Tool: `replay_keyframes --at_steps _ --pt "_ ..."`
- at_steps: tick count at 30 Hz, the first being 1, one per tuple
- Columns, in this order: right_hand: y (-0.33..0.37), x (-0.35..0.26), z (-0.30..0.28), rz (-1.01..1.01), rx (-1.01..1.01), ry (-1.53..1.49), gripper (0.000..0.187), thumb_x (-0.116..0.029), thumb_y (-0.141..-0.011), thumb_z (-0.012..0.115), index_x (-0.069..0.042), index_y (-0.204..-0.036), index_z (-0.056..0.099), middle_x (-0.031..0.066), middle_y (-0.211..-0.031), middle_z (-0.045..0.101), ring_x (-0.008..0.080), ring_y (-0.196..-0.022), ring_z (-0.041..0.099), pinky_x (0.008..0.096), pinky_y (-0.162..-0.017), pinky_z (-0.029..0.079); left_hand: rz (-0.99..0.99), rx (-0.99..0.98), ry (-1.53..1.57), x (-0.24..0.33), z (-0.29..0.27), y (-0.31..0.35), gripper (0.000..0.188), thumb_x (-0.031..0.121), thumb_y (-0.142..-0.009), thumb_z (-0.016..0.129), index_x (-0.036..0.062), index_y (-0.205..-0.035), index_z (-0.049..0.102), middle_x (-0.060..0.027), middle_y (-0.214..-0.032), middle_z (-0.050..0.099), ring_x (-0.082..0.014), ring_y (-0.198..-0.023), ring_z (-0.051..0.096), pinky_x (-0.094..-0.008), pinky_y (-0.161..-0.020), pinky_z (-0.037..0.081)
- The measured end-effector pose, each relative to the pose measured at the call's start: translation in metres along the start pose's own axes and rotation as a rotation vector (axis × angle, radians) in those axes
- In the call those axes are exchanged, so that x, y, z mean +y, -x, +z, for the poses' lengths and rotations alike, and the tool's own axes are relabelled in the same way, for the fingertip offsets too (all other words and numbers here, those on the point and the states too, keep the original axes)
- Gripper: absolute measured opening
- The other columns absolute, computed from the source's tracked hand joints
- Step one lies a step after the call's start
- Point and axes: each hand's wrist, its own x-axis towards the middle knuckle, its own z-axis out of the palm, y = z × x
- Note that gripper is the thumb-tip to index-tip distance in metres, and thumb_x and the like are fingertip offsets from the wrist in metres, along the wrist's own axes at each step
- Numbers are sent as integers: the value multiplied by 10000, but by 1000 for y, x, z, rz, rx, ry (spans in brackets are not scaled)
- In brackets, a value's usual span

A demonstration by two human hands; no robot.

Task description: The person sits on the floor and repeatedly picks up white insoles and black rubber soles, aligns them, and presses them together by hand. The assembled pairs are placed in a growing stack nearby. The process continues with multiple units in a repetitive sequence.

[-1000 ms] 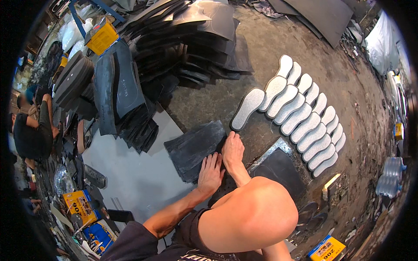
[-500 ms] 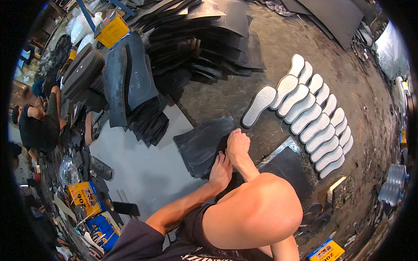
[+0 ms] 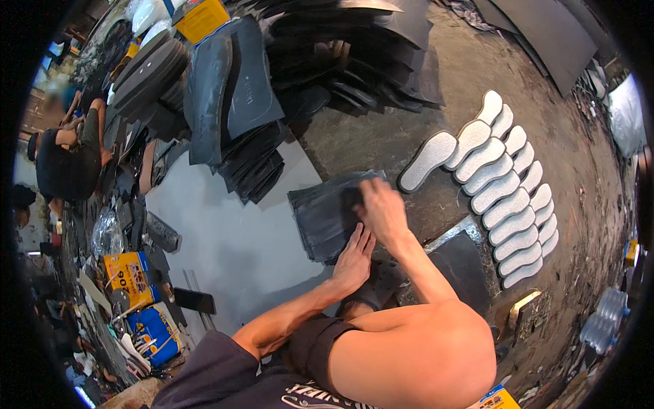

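Note:
A stack of black, flat rubber-like sheets (image 3: 320,215) lies partly over the corner of a smooth grey board (image 3: 231,238). My left hand (image 3: 353,262) rests with its fingers stretched along the stack's near right edge. Over the right part of the stack is my right hand (image 3: 385,211), fingers spread and blurred by motion; I see nothing held in it. My bent knee (image 3: 422,347) fills the lower right. Right of the stack, white-topped, dark-edged soles (image 3: 501,194) lie on the floor in overlapping rows.
Tall piles of black sheets (image 3: 340,61) and cut sheets (image 3: 235,88) stand beyond the board. A dark phone (image 3: 194,300) lies at its left edge, near yellow boxes (image 3: 129,279). Another person (image 3: 68,160) sits far left. Clear plastic bottles (image 3: 605,319) lie far right.
My right hand has lifted off the stack's right edge and moved over its top, its fingers opening out. My left hand stays by the stack. The whole view has shifted somewhat.

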Motion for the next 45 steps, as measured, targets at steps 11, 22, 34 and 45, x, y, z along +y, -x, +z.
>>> replay_keyframes --at_steps 11,22,34,45 --pt "0 -39 69 -460 -326 -72 784 -563 -930 784 -289 -1631 563 134 -1797 346 359 -1670 286 551 -1348 293 -772 552 861 -55 -21 87 571 111 -928 869 -13 -1389 556 -149 -1248 615 -260 -1065 644 -404 -943 555" --pt "27 -45 84 -537 16 0 424 -284 -1144 542 -40 -1481 617 277 -1555 598 515 -1489 525 569 -1260 436 -951 586 1558 -63 -62 59 253 23 -945 854 50 -1124 676 -21 -1052 695 -129 -964 650 -308 -884 534" --pt "20 -35 -77 -72 46 -517 386 -365 -1042 744 -4 -1085 616 171 -1028 567 388 -1015 559 500 -896 495 -386 493 1317 24 -151 1 186 24 -1010 810 -16 -1176 735 -52 -1099 766 -92 -1003 677 -275 -874 560" --pt "29 -20 -60 -344 293 -236 166 -41 -946 739 -16 -946 575 165 -893 582 369 -822 680 458 -696 598 -363 533 1132 36 -156 -7 176 64 -1032 786 -59 -1153 754 -41 -1054 762 -74 -920 661 -265 -760 572"
